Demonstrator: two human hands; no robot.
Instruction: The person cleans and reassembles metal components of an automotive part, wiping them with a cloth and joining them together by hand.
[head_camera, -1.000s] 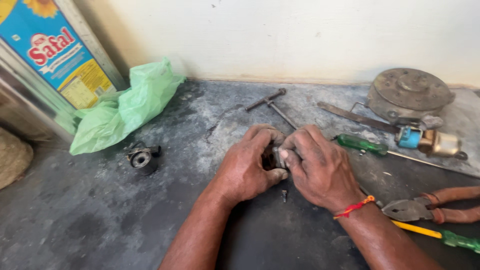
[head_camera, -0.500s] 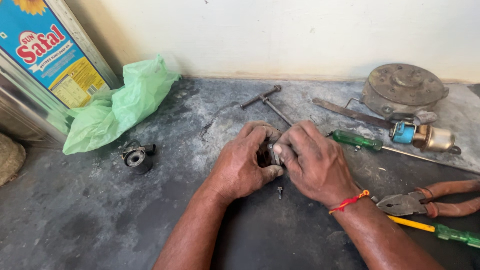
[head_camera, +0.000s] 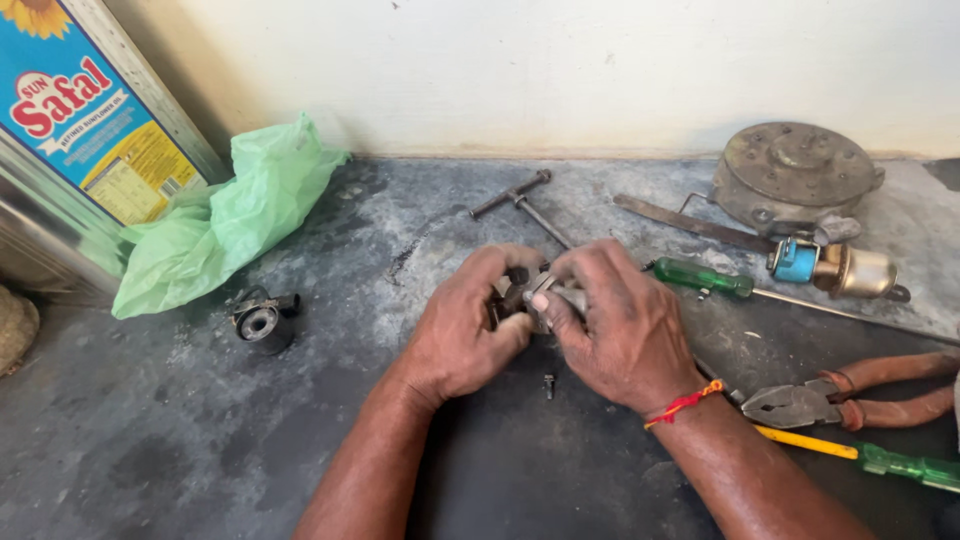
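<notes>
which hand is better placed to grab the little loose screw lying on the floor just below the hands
Probably the left hand. The small screw lies just beside its thumb, and that hand only cradles the small metal part. The right hand sits about as near, but its fingertips pinch the part.

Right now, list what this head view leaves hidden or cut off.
- Small metal part: mostly covered by the left hand and right hand; its shape is unclear.
- Pliers: handle ends cut off by the right edge.
- Yellow-shafted screwdriver: green handle cut off there too.
- Small screw below the hands: too small for detail.
</notes>
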